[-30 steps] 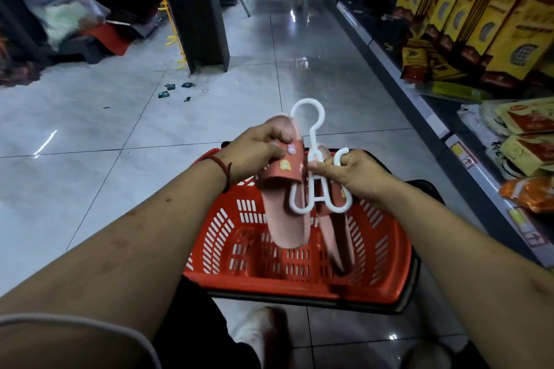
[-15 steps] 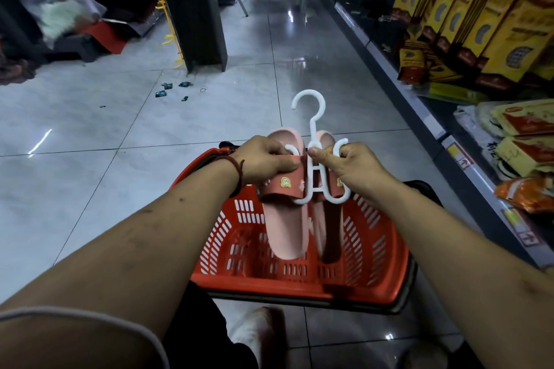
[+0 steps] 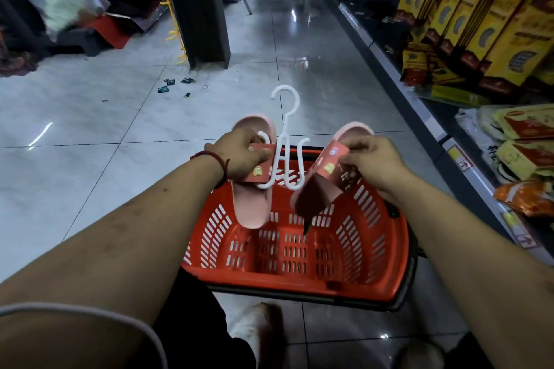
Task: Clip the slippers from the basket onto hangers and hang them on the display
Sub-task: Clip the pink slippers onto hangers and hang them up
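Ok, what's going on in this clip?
Above a red basket in a shop aisle, a person is fitting pink slippers to a white hanger. The left hand grips the left slipper against the hanger; it looks hooked on. The right hand holds the right slipper by its strap, tilted, beside the free hook, not yet on.

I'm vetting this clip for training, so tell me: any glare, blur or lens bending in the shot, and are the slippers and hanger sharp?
Head view: dim overall; lamp glare streaks the glossy floor; wide-angle bending bows the shelf edge; bagged goods at top left are smeared; the white hanger, left slipper and right slipper are sharp.
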Motion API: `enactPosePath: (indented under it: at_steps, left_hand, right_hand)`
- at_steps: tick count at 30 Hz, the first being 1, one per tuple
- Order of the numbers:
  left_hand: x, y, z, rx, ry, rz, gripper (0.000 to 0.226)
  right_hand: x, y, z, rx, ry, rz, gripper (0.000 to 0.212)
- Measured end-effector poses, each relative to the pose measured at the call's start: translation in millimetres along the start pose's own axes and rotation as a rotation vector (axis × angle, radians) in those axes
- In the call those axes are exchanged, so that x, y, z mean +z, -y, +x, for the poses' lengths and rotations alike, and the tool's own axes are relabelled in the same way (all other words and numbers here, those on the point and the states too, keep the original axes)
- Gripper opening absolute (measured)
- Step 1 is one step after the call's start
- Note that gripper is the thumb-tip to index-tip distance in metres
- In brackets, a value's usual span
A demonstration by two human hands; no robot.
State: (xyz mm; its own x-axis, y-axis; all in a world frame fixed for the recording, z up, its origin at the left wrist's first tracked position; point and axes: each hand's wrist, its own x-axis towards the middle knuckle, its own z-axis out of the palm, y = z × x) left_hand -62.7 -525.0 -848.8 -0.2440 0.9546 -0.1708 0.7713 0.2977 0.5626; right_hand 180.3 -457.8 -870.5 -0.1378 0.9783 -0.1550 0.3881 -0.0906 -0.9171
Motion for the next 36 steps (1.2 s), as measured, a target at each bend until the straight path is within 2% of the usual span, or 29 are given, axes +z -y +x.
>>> enactPosePath:
  at_steps: [4, 7, 10, 16, 20, 23, 26, 29, 31, 34, 36]
  left_hand:
    - [3.5, -9.2, -3.9, 0.076, 0.064, 0.178, 0.027]
    - [9.9, -15.2, -4.1, 0.134, 0.047, 0.264, 0.019]
    - [14.4, -18.5, -5.0, 0.132, 0.023, 0.360, 0.021]
    - [17.2, -22.9, -3.3, 0.129, 0.040, 0.312, 0.033]
    - [17.6, -29.1, -8.2, 0.134, -0.005, 0.424, 0.022]
    - [19.1, -30.0, -10.6, 0.136, 0.000, 0.480, 0.028]
    - [20.7, -29.9, -11.2, 0.151, 0.004, 0.446, 0.031]
    - [22.1, -33.4, -10.0, 0.188, -0.048, 0.370, 0.023]
    - [21.6, -34.4, -7.9, 0.185, -0.105, 0.354, 0.020]
    - [20.5, -30.6, -4.3, 0.161, -0.155, 0.326, 0.016]
    - [21.8, -28.3, -3.8, 0.175, -0.168, 0.325, 0.020]
  right_hand:
    - [-3.9, 4.4, 8.9, 0.021, -0.184, 0.069, 0.028]
    - [-5.0, 8.7, 9.0, 0.009, -0.139, 0.048, 0.027]
    - [-4.0, 10.4, 4.6, -0.012, -0.115, 0.018, 0.022]
    - [-6.2, 15.1, -0.3, -0.044, -0.186, 0.097, 0.023]
    - [-5.2, 14.3, -0.7, -0.061, -0.228, 0.065, 0.027]
    - [-8.4, 14.8, -0.3, -0.085, -0.293, 0.046, 0.025]
    - [-5.9, 15.1, -0.2, -0.075, -0.220, -0.007, 0.026]
    - [8.3, 13.5, -6.9, -0.090, -0.026, -0.094, 0.031]
    - [18.5, 11.9, -13.7, -0.132, 0.073, -0.163, 0.025]
    - [27.4, 8.5, -19.4, -0.217, 0.105, -0.223, 0.019]
    - [29.5, 5.6, -21.1, -0.207, 0.097, -0.226, 0.018]
